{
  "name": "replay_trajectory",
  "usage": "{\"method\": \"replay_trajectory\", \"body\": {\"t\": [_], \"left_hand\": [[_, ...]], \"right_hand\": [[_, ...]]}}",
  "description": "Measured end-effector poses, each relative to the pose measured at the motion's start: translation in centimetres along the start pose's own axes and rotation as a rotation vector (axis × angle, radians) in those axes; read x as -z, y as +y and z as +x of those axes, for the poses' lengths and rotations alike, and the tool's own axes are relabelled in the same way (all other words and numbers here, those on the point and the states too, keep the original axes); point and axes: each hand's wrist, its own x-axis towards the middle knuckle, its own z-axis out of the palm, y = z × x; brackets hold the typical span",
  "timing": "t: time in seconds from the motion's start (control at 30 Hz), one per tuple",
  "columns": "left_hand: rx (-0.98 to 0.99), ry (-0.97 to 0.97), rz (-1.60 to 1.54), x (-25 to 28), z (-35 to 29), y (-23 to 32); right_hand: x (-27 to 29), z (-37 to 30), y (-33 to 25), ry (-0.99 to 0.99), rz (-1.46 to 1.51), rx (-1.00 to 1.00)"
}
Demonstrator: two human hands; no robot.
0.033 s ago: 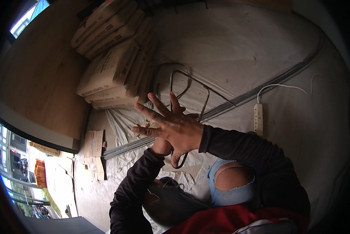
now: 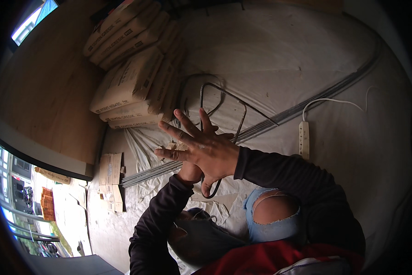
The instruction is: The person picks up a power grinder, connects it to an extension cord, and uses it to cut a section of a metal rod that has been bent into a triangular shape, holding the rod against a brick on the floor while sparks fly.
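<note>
My right hand (image 2: pixel 210 153) is stretched out in the middle of the view, back upward, fingers spread and thumb pointing down. It holds nothing that I can see. Behind it crosses my left hand (image 2: pixel 190 172), mostly covered; its wrist shows, and a few fingertips stick out past the right hand. Whether the left palm touches anything is hidden. Below both hands on the floor lies a bent dark metal bar (image 2: pixel 241 123), partly covered by them. A bundle of long thin grey rods (image 2: pixel 261 129) runs slantwise beneath the hands.
Stacked brown paper sacks (image 2: pixel 128 85) stand at the far left beside a wooden panel (image 2: pixel 45 91). A white power strip (image 2: pixel 303 142) with a cord lies at right. Flattened cardboard (image 2: pixel 111 178) lies at left. Pale sheeting (image 2: pixel 242 55) covers the floor. My knee (image 2: pixel 275 208) is near.
</note>
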Motion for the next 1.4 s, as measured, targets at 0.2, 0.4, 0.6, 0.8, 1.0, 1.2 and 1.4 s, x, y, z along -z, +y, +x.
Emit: {"method": "replay_trajectory", "body": {"t": [0.2, 0.4, 0.6, 0.8, 1.0, 1.2, 1.4], "left_hand": [[0.019, 0.054, 0.34, -1.2, 0.3, -0.1], [-0.002, -0.048, -0.239, -1.3, -1.2, -2.3], [-0.031, -0.007, -0.304, -1.7, -0.7, -2.2], [-0.042, 0.052, -0.315, -2.3, -0.9, -2.5], [-0.037, 0.074, -0.154, -2.1, -0.5, -1.8], [-0.043, 0.048, -0.214, -0.8, -0.5, -1.2], [-0.03, -0.027, -0.406, -0.7, -0.3, -1.5]], "right_hand": [[-0.2, 0.0, 0.1, 0.001, 0.001, -0.002], [-0.1, 0.0, -0.2, 0.01, 0.003, -0.003], [-0.2, -0.2, 0.0, 0.01, 0.003, -0.009], [-0.8, -0.3, 0.0, 0.008, 0.013, -0.021], [-1.0, -0.5, 0.3, 0.011, 0.017, -0.032], [-1.0, -0.1, 0.2, 0.023, 0.016, -0.031], [-1.0, -0.5, 0.3, 0.026, 0.013, -0.049]]}}
